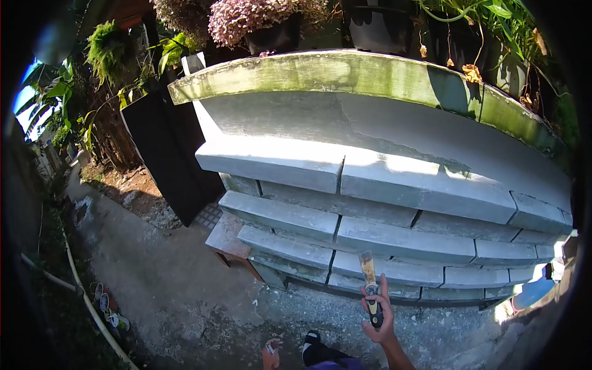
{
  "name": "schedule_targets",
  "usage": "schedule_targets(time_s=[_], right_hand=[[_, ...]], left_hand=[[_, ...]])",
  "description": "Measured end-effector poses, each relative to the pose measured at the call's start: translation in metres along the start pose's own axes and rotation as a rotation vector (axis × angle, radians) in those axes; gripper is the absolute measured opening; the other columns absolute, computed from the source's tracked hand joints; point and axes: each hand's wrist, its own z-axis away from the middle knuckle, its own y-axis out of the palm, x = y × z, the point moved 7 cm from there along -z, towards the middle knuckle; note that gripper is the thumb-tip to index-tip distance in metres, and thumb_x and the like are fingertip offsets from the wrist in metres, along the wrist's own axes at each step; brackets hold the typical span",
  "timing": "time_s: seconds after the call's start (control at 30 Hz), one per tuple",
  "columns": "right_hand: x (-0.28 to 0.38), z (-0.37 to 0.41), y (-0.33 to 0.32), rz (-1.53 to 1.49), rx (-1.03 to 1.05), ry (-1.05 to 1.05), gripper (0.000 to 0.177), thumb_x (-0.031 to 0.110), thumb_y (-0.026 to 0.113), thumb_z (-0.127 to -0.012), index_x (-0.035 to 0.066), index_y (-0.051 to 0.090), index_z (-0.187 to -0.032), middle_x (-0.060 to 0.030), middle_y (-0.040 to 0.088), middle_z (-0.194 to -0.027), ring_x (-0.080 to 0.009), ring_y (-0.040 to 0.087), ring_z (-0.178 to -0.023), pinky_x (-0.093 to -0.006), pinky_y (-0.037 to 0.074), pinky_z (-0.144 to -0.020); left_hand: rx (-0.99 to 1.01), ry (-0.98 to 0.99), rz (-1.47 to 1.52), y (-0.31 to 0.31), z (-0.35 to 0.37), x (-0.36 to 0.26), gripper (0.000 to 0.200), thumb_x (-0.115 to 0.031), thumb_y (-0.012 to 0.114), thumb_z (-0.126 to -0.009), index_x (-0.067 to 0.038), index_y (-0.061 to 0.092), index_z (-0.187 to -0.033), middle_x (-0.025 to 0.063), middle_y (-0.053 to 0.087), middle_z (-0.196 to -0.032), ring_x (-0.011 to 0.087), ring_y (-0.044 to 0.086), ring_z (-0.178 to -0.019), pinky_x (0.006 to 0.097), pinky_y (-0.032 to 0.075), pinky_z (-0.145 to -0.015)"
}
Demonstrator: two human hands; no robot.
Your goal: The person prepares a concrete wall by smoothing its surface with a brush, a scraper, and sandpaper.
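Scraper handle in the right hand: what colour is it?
The scraper handle is black with pale yellowish parts, seen in the head view.

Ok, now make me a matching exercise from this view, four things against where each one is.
1. scraper
2. pinkish potted plant
3. shoes
4. tall panel

A. on the ground near the pale hose
B. left of the grey concrete tiers
C. in the right hand
D. above the green-stained ledge

Pairs: 1-C, 2-D, 3-A, 4-B
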Motion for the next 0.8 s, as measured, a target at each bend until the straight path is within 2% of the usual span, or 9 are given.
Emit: schedule_targets(time_s=[0.1,0.2,0.33,0.37,0.43,0.53,0.6,0.7,0.8], right_hand=[[0.017,-0.054,0.04,-0.153,0.092,-0.093,0.055,0.003,0.065,-0.08,-0.003,0.044,-0.13,-0.0299,0.001,-0.163,-0.0433,0.038,-0.142,-0.0383,0.046,-0.106],[0.025,-0.098,0.073,-0.137,0.171,-0.114,0.05,0.001,0.061,-0.082,-0.003,0.044,-0.128,-0.0303,0.0,-0.162,-0.0464,0.035,-0.142,-0.0368,0.047,-0.106],[0.038,-0.138,0.092,-0.193,-0.019,-0.244,0.039,-0.002,0.059,-0.081,-0.005,0.051,-0.119,-0.0331,0.01,-0.159,-0.0456,0.056,-0.125,-0.0495,0.051,-0.102],[0.043,-0.148,0.093,-0.111,-0.166,-0.345,0.033,0.002,0.059,-0.082,-0.009,0.053,-0.113,-0.0389,0.032,-0.148,-0.0443,0.064,-0.113,-0.0516,0.057,-0.095],[0.057,-0.162,0.094,0.192,-0.256,-0.464,0.031,0.004,0.059,-0.084,-0.01,0.054,-0.111,-0.038,0.052,-0.127,-0.0445,0.066,-0.109,-0.0518,0.059,-0.091],[0.041,-0.147,0.093,0.217,-0.539,-0.447,0.032,0.018,0.066,-0.089,-0.006,0.055,-0.105,-0.0242,0.071,-0.085,-0.0381,0.071,-0.088,-0.0498,0.06,-0.082],[0.038,-0.137,0.102,0.12,-0.811,-0.382,0.037,0.034,0.07,-0.091,0.0,0.057,-0.1,-0.0225,0.071,-0.094,-0.0295,0.072,-0.068,-0.0426,0.063,-0.064],[0.08,-0.147,0.141,1.148,-0.727,-0.588,0.029,0.033,0.073,-0.089,0.007,0.06,-0.088,-0.015,0.071,-0.095,-0.0252,0.066,-0.066,-0.0385,0.053,-0.064],[0.1,-0.174,0.166,1.545,-0.814,-0.617,0.029,0.035,0.077,-0.084,0.012,0.06,-0.078,-0.0071,0.069,-0.09,-0.0249,0.061,-0.075,-0.0346,0.045,-0.071]], left_hand=[[0.011,0.026,-0.074,-0.021,-0.055,-0.03,0.04,0.007,0.045,-0.082,0.001,0.058,-0.12,0.0175,0.065,-0.117,0.028,0.064,-0.11,0.0394,0.05,-0.097],[0.029,0.084,-0.172,-0.044,-0.112,-0.068,0.04,0.006,0.046,-0.082,0.001,0.058,-0.12,0.0179,0.065,-0.119,0.0286,0.063,-0.111,0.0403,0.049,-0.098],[0.086,0.174,-0.284,-0.058,-0.185,-0.12,0.04,0.005,0.047,-0.082,0.001,0.058,-0.12,0.0183,0.064,-0.12,0.0293,0.061,-0.114,0.0414,0.047,-0.1],[0.116,0.209,-0.309,-0.057,-0.204,-0.134,0.04,0.004,0.048,-0.082,0.001,0.058,-0.121,0.0184,0.064,-0.121,0.0295,0.061,-0.114,0.0417,0.047,-0.1],[0.195,0.304,-0.361,-0.048,-0.239,-0.167,0.04,0.003,0.049,-0.082,0.001,0.058,-0.121,0.0186,0.063,-0.122,0.0299,0.06,-0.116,0.0422,0.046,-0.101],[0.355,0.526,-0.433,-0.022,-0.282,-0.224,0.04,0.002,0.05,-0.082,0.001,0.058,-0.121,0.019,0.062,-0.123,0.0304,0.059,-0.117,0.043,0.045,-0.102],[0.413,0.711,-0.48,0.001,-0.308,-0.271,0.04,0.001,0.05,-0.082,0.001,0.058,-0.121,0.0192,0.062,-0.124,0.0308,0.059,-0.119,0.0436,0.045,-0.103],[0.45,0.973,-0.633,0.036,-0.337,-0.342,0.049,-0.001,0.058,-0.073,-0.003,0.061,-0.122,0.0201,0.055,-0.135,0.0385,0.051,-0.127,0.048,0.038,-0.106],[0.522,1.163,-0.735,0.068,-0.371,-0.393,0.057,-0.002,0.059,-0.071,-0.004,0.059,-0.127,0.0202,0.046,-0.146,0.0397,0.044,-0.135,0.0513,0.033,-0.109]])
